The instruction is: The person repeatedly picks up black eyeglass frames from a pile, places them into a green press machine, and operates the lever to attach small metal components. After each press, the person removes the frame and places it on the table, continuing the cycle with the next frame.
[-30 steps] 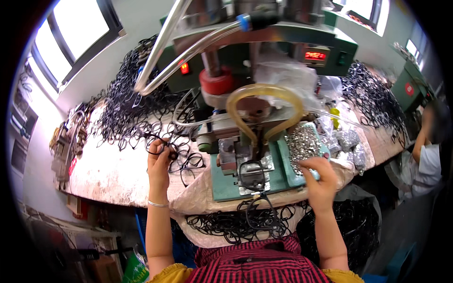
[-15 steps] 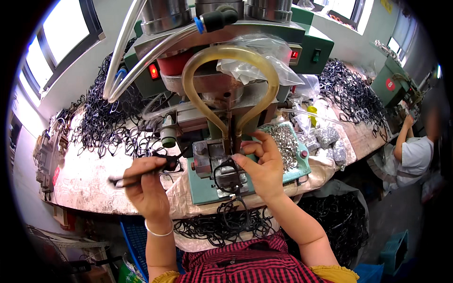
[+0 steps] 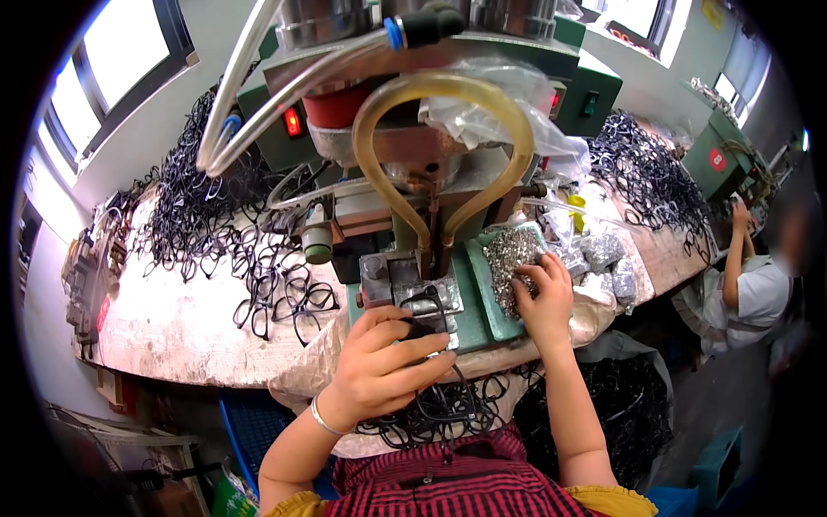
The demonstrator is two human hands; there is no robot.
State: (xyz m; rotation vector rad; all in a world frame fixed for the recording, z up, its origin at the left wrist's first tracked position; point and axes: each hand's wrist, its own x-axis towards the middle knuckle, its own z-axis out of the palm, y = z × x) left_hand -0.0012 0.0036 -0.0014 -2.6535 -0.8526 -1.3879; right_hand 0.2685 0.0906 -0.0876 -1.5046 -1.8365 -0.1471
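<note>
Near the pale wooden workbench's [image 3: 185, 332] front edge, the left hand [image 3: 379, 366] holds a thin black plastic eyeglass frame [image 3: 419, 328]. Rightward, the right hand's [image 3: 548, 303] bent fingers touch small silvery metal pieces [image 3: 510, 250] beside the shallow teal tray's [image 3: 498, 322] right edge; any pinch I cannot tell.

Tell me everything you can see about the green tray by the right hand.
The green tray is shallow with low sides, its material unclear. It lies roughly flat, slightly angled, to the right of the machine's working area. Small shiny, metal-looking pieces are heaped in it, leaving its left side bare. The right hand reaches over it, fingertips at the heap.
</note>
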